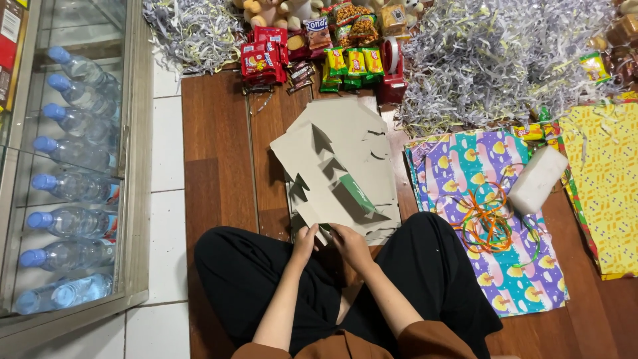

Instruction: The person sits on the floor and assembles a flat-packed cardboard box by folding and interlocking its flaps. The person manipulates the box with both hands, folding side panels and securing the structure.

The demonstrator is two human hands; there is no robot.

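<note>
I sit cross-legged on a wooden floor. A stack of flat grey cardboard cut-outs (335,156) lies in front of my knees, with a small green piece (357,193) on top. My left hand (306,240) and my right hand (350,243) meet at the near edge of the stack, fingers pinching the edge of a cardboard sheet. Both hands are close together, almost touching.
Shredded paper (495,56) is heaped at the back. Snack packets (319,46) and a red tape dispenser (392,70) lie beyond the cardboard. Patterned wrapping paper (465,166) with rubber bands (488,219) and a white block (537,178) lies right. A glass cabinet with water bottles (73,179) stands left.
</note>
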